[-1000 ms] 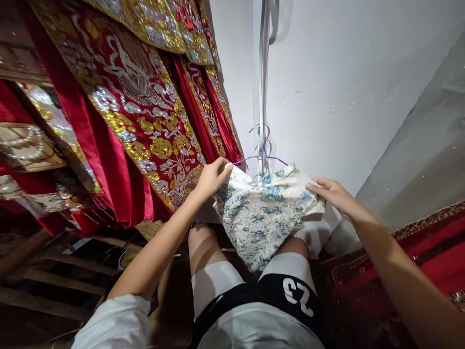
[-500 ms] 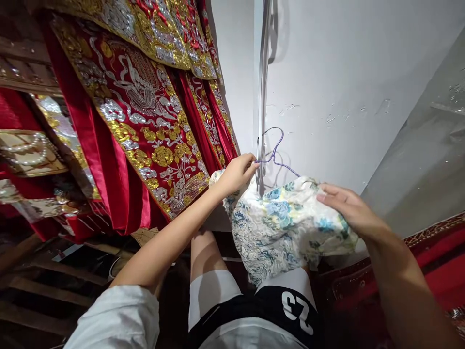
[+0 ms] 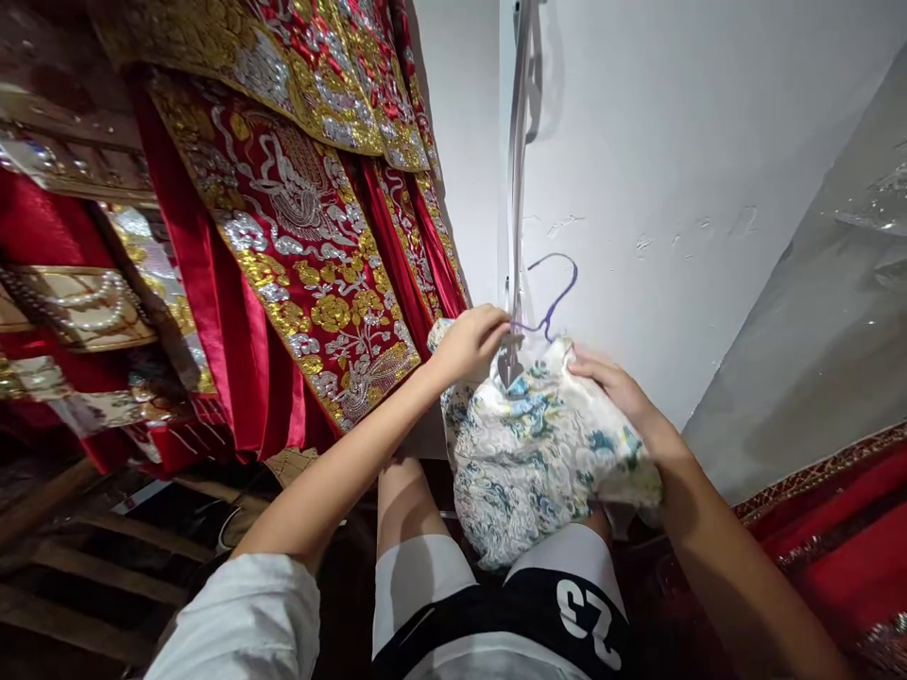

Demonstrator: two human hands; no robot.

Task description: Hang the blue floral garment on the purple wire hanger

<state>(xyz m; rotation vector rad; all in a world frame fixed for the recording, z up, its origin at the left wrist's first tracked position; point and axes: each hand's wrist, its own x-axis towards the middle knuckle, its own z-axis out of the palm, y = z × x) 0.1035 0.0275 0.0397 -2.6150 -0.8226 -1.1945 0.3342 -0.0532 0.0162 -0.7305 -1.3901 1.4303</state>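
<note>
A white garment with a blue floral print (image 3: pixel 539 453) hangs bunched in front of my legs. It sits on a thin purple wire hanger (image 3: pixel 556 293) whose hook sticks up above it. My left hand (image 3: pixel 471 342) is closed on the garment's left shoulder, at the hanger's arm. My right hand (image 3: pixel 613 387) presses on the garment's right shoulder with its fingers curled over the cloth. A metal pole (image 3: pixel 520 170) runs up the wall corner just behind the hanger.
Red satin garments with gold and silver embroidery (image 3: pixel 298 236) hang in a dense row at the left. A white wall (image 3: pixel 673 170) stands ahead. Red embroidered cloth (image 3: pixel 836 529) lies at the lower right. Wooden boards (image 3: pixel 85 567) lie at the lower left.
Both hands have lifted the floral garment and drawn closer together. The hanger hook has risen and turned. My right hand has slid from the garment's outer edge towards the hook.
</note>
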